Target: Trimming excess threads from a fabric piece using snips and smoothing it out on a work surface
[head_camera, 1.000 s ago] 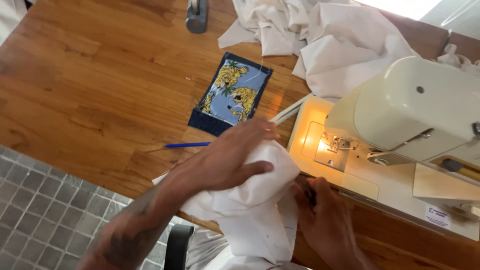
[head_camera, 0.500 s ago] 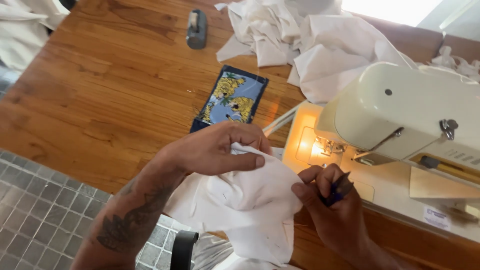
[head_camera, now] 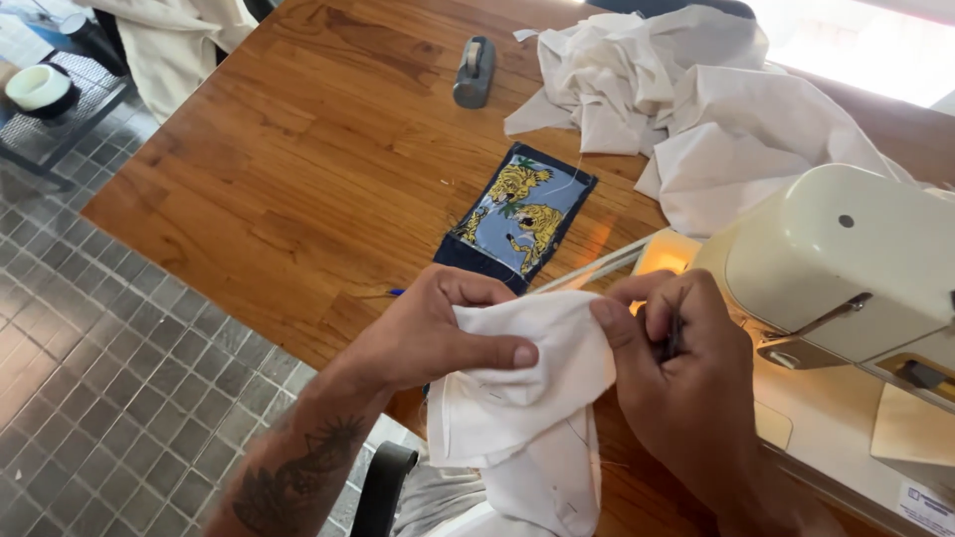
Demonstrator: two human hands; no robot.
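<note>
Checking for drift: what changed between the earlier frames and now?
The right hand rose from under the white cloth to pinch its edge, a small dark tool in its fingers. The left hand stayed gripping the cloth. Sewing machine and printed patch unmoved.

Tattooed left hand [head_camera: 428, 333] and right hand [head_camera: 676, 368] close together, fingers curled, thumbs pinching.

- Left hand [head_camera: 428, 333]: bare, no ring or glove on the fingers.
- Dark tattoo behind those fingers, on the sleeveless forearm.
- Right hand [head_camera: 676, 373]: bare, unadorned.
</note>
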